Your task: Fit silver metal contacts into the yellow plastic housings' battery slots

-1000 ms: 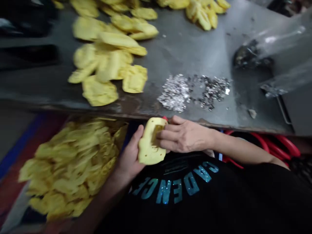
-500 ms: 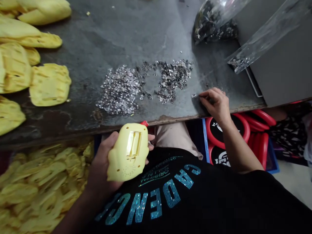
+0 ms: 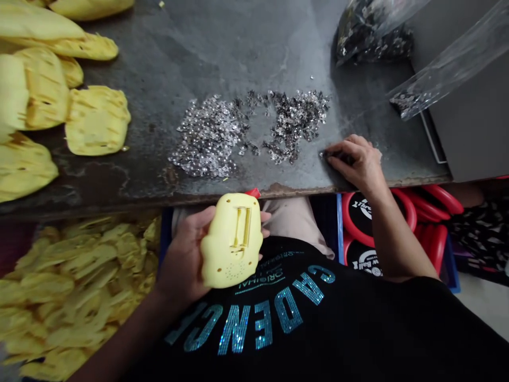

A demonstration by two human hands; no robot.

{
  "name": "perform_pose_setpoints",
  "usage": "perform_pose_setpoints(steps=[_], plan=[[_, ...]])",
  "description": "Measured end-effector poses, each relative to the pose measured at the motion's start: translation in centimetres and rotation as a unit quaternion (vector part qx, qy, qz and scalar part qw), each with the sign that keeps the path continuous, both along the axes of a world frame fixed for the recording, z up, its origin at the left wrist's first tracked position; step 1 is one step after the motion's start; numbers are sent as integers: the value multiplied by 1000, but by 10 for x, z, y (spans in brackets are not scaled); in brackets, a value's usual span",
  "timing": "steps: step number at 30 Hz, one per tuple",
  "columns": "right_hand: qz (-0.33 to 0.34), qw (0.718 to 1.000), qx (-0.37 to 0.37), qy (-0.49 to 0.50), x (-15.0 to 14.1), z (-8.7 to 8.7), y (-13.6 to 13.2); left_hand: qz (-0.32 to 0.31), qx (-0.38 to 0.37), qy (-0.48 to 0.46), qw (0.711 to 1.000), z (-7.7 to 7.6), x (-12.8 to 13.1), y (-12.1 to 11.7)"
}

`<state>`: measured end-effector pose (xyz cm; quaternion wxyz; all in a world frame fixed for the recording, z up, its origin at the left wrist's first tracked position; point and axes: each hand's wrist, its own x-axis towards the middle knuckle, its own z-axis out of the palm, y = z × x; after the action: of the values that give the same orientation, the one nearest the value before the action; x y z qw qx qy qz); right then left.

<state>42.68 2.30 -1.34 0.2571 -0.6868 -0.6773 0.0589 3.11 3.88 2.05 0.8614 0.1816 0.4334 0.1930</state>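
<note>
Fingers of the right hand are drawn together low over the tabletop, near its front edge and toward the right, thumb and index closing around a small metal piece. Can't tell if they grip it or only touch it. Left hand is wrapped round the yellow casing, fingertips curling out past its far side.

By size: heap of yellow parts below the front edge, left. Yellow shells along the left of the tabletop. Clear bag of metal bits, back toward the right. Casing is just off the front edge, person's side, back up, two-channel compartment exposed. Bright metal pile lies mid-tabletop near the front edge; dark metal pile is to its right, strays between.

For a clean pick I'd separate one piece before pinching and take it by the rim, not the face. Looks thin, so sliding it to the front edge might beat nail-scraping, though it could drop. I'd hold the casing level, compartment up, left fingers off the opening.
</note>
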Motion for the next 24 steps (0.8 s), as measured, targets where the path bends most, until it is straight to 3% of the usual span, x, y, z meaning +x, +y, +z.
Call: perform_pose_setpoints(steps=[5, 8, 14, 18, 24], plan=[[2, 1000, 9, 3, -5, 3, 2, 32, -5, -47, 998, 3, 7, -9], [31, 997, 61, 44, -27, 13, -6, 40, -14, -69, 997, 5, 13, -16], [219, 954, 116, 170, -105, 38, -22, -2, -21, -149, 989, -4, 12, -23], [274, 942, 170, 94, -133, 42, -20, -17, -16, -164, 986, -8, 8, -26], [336, 920, 200, -5, -139, 50, -18, 14, -30, -124, 992, 9, 11, -27]])
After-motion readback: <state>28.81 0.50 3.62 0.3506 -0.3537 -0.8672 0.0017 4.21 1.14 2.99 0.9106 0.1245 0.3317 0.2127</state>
